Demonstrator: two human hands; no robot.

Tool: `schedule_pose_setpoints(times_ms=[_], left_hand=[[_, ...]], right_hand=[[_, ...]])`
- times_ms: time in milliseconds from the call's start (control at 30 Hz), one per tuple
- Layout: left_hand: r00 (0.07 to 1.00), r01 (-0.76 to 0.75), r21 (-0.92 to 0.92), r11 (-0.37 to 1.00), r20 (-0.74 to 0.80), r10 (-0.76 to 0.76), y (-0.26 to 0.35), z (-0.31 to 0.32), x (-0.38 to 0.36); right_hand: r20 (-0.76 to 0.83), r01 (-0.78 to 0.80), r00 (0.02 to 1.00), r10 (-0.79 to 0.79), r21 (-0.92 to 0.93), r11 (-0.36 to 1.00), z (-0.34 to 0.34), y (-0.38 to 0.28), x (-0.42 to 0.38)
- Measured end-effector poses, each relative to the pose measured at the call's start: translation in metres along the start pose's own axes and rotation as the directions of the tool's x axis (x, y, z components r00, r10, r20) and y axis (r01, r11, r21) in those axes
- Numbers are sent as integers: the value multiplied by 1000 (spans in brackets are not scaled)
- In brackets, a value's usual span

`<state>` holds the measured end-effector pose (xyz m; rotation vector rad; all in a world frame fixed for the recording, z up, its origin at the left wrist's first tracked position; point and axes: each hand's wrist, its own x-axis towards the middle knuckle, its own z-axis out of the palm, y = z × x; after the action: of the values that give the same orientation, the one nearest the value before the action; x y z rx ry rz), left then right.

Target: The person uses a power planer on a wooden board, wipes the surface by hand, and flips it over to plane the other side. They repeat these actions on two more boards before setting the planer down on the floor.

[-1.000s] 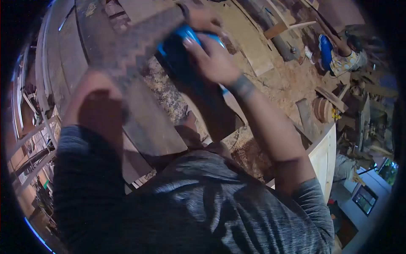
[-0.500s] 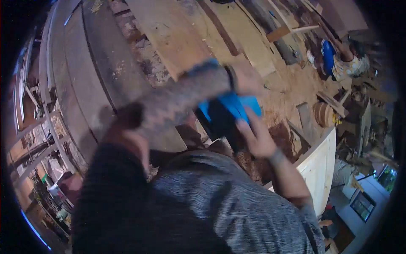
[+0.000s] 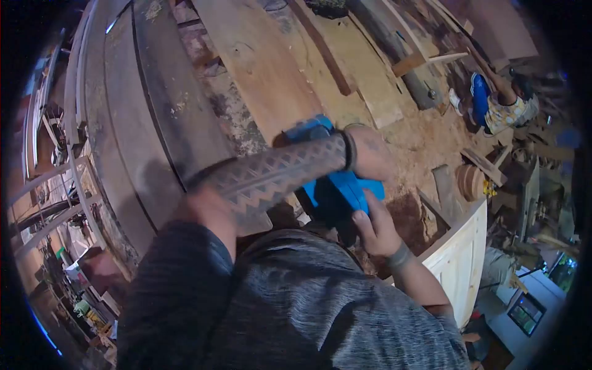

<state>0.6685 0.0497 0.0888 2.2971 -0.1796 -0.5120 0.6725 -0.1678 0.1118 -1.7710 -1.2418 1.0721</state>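
A blue and black handheld power tool (image 3: pixel 345 190) is close to my body, above the work surface; its exact kind is hidden by my arm and hands. My right hand (image 3: pixel 377 231) grips its near right side, with thumb and a finger on the blue casing. Across the top of the tool reaches my left forearm, in a patterned sleeve (image 3: pixel 277 169) with a black band at the wrist. My left hand (image 3: pixel 370 153) is curled over the tool, its fingers mostly hidden. Beyond the tool lies a long, wide wooden board (image 3: pixel 253 68).
Grey planks (image 3: pixel 179 105) with scattered shavings run along the left. A pale wooden panel (image 3: pixel 459 262) stands near my right elbow. A person in blue trousers (image 3: pixel 480 98) sits or crouches at upper right. Wood offcuts (image 3: pixel 484 154) and a round wooden piece (image 3: pixel 470 182) lie on the right.
My left hand and the blue tool have come down, nearer my body. My right hand keeps its grip. The whole view has shifted slightly, and the person at upper right remains there.
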Motion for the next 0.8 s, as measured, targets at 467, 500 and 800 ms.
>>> schedule_pose_setpoints(times_ms=[467, 500, 800], left_hand=[[962, 252, 339, 906, -190, -196, -257, -228, -95], [953, 292, 322, 901, -172, -248, -257, -231, -99], [967, 256, 158, 954, -43, -253, -51, -40, -32]], right_hand=[[-137, 232, 963, -234, -29, 972, 49, -64, 386], [-120, 237, 965, -233, 12, 972, 50, -63, 380], [-20, 52, 998, -54, -75, 996, 12, -23, 67]])
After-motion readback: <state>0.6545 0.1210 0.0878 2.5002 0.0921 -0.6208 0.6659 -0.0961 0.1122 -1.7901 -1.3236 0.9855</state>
